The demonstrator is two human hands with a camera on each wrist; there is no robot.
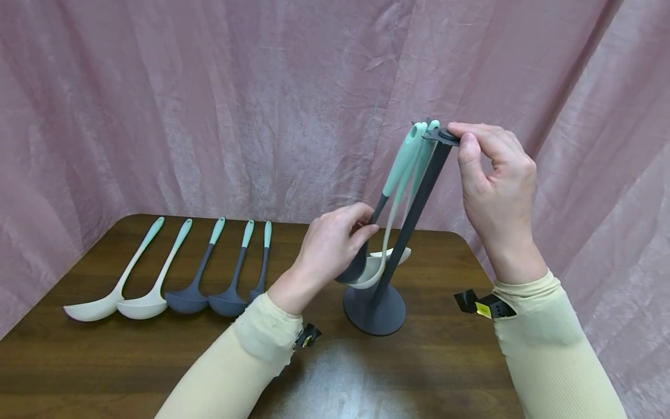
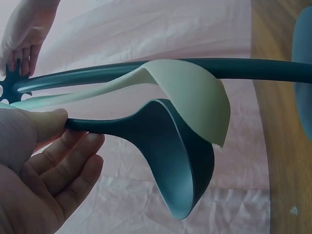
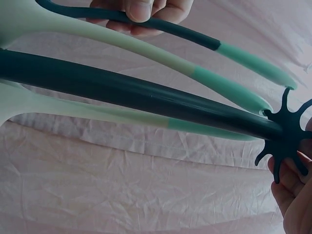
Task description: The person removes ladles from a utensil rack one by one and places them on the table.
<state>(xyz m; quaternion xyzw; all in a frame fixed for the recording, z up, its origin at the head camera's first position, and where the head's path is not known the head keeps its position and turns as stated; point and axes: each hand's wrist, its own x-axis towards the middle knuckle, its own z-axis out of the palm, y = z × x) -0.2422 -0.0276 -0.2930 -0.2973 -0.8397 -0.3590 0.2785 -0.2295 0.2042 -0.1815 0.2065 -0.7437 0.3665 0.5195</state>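
A dark grey utensil stand has a slim pole (image 1: 419,203), a round base (image 1: 384,323) and a hooked top (image 3: 285,131). My right hand (image 1: 497,180) grips that top, thumb and fingers at its edge. With thumb and fingers, my left hand (image 1: 335,238) pinches the shaft of a dark grey ladle (image 2: 168,156). Its mint handle (image 3: 256,67) has its end right at one hook. A cream ladle (image 2: 200,97) hangs beside it, its mint handle at another hook. Partly hidden behind the pole hangs a second cream utensil (image 3: 97,109).
Left on the wooden table (image 1: 173,366) lies a row of ladles: two cream ones, the outer (image 1: 94,308) and inner (image 1: 143,305), then three dark grey ones, including a middle one (image 1: 227,302). My left forearm overlaps the smallest. A pink curtain (image 1: 262,105) hangs behind the table.
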